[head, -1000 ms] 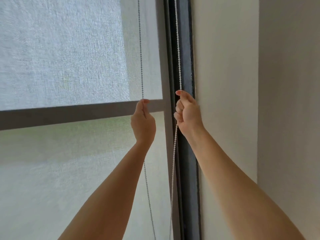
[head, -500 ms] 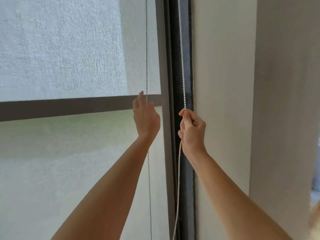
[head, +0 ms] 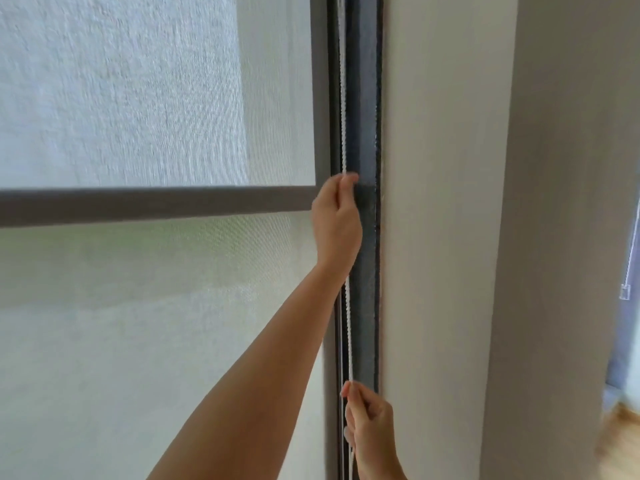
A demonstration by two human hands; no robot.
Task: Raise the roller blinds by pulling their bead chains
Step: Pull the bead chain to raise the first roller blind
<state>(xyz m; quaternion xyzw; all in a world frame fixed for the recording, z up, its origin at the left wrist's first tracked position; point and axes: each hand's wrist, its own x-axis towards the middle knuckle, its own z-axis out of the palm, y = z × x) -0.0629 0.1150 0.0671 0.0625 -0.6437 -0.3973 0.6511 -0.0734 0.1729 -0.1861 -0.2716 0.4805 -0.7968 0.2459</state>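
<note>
Bead chain (head: 347, 327) hanging along dark window frame (head: 363, 98), right of roller blind (head: 121, 98). Left hand (head: 337, 223) pinched on chain high; right hand (head: 369, 422) clamped on it low. Staggered grips judged to permit hand-over-hand pulling. Blind not yet fully raised.

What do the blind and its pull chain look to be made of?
Blind: seemingly a translucent woven fabric, matte, with visible weave and light passing through. Bead chain: small white beads, probably plastic; blur leaves that open. Both the left hand and the right hand grip it.
</note>
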